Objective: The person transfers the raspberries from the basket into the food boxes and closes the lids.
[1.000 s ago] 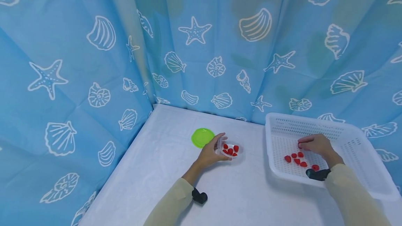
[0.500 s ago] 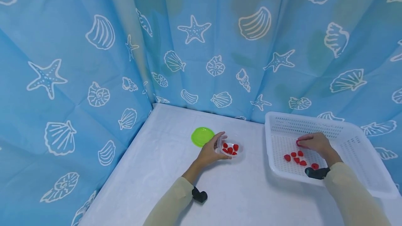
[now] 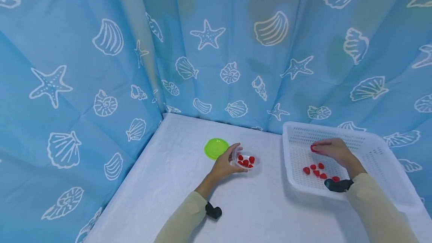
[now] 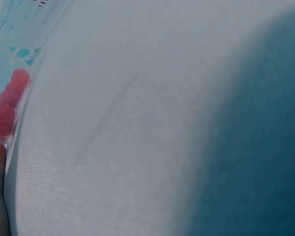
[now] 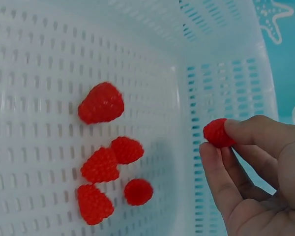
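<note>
My left hand (image 3: 223,165) grips a small clear cup (image 3: 257,160) on the white table, thumb in front and fingers behind. Several red raspberries (image 3: 246,162) lie inside it; the left wrist view shows some raspberries (image 4: 10,98) through the clear wall. Over a white perforated basket (image 3: 374,156), my right hand (image 3: 335,151) pinches one raspberry (image 5: 218,132) between thumb and fingertips. On the basket floor, several more raspberries (image 5: 100,165) lie loosely grouped below that hand.
A round green lid (image 3: 216,149) lies flat just behind the left hand. Blue curtains (image 3: 209,66) with shell prints rise along the left and back edges of the white table (image 3: 260,205). The basket's raised rim (image 3: 286,153) stands between the two hands.
My right hand has lifted slightly and moved left with the pinched raspberry, away from the group in the basket. My left hand keeps its hold on the cup.
</note>
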### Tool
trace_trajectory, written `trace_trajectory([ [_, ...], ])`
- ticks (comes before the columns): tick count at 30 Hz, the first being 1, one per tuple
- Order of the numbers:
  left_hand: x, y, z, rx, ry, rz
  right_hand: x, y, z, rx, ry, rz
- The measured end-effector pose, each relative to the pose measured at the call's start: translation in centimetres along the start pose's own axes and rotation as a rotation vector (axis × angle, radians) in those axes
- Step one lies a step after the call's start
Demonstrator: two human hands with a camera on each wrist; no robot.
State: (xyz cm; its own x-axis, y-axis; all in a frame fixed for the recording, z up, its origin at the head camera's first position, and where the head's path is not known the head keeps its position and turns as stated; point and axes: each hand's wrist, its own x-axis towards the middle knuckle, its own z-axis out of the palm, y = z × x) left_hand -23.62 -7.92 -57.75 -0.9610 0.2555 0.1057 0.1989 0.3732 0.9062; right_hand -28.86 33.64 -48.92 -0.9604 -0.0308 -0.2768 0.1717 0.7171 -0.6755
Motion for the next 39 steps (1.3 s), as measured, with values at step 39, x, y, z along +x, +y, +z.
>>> trace_trajectory([
  [39, 0.0, 0.1, 0.0, -0.020, -0.008, 0.000, -2.0, -7.4, 0.0, 0.597, -0.141, -0.156],
])
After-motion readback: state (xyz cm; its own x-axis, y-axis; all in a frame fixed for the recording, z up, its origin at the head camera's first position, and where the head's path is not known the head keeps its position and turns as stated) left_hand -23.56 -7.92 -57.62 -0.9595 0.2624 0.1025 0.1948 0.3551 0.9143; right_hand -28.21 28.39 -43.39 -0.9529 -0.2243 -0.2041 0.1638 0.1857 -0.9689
